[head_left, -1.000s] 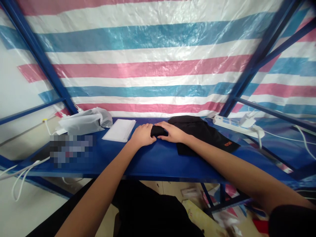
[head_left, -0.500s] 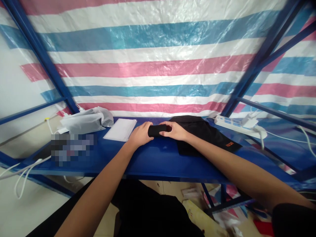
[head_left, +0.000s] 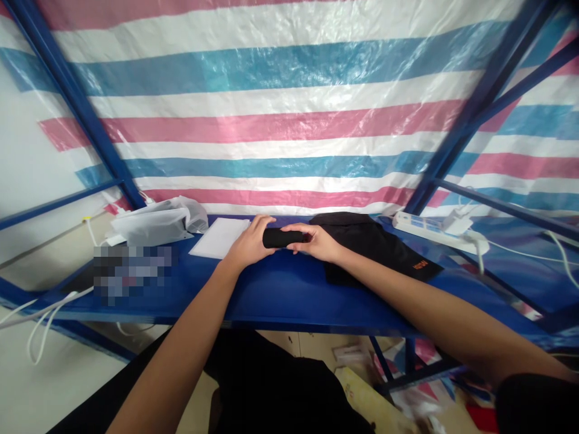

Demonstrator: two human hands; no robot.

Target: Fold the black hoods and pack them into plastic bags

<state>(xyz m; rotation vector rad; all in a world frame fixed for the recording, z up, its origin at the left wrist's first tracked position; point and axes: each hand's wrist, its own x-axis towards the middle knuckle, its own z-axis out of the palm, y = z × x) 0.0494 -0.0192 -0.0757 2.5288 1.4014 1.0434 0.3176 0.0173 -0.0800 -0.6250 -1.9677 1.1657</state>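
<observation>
A short black cylinder (head_left: pixel 279 238) lies level between my hands, just above the blue tabletop or on it; I cannot tell which. My right hand (head_left: pixel 314 241) grips its right end, thumb below and fingers over the top. Around the left end curves my left hand (head_left: pixel 251 241), its palm against the end and its fingertips a little raised. Behind my right wrist lies a folded black cloth (head_left: pixel 348 229) with small orange lettering near one corner. White sheets of paper (head_left: pixel 217 236) lie just left of my left hand.
A translucent plastic bag (head_left: pixel 154 223) sits at the back left, near a blurred-out patch (head_left: pixel 136 271). A white power strip (head_left: pixel 434 232) with plugs stands at the right. Blue metal posts (head_left: pixel 81 108) frame the desk (head_left: pixel 289 301). White cables (head_left: pixel 43 319) hang at the left edge.
The black cylinder and both hands have shifted slightly left. My left fingers have loosened and lifted a little, and more of the cylinder shows. My right hand keeps its grip.
</observation>
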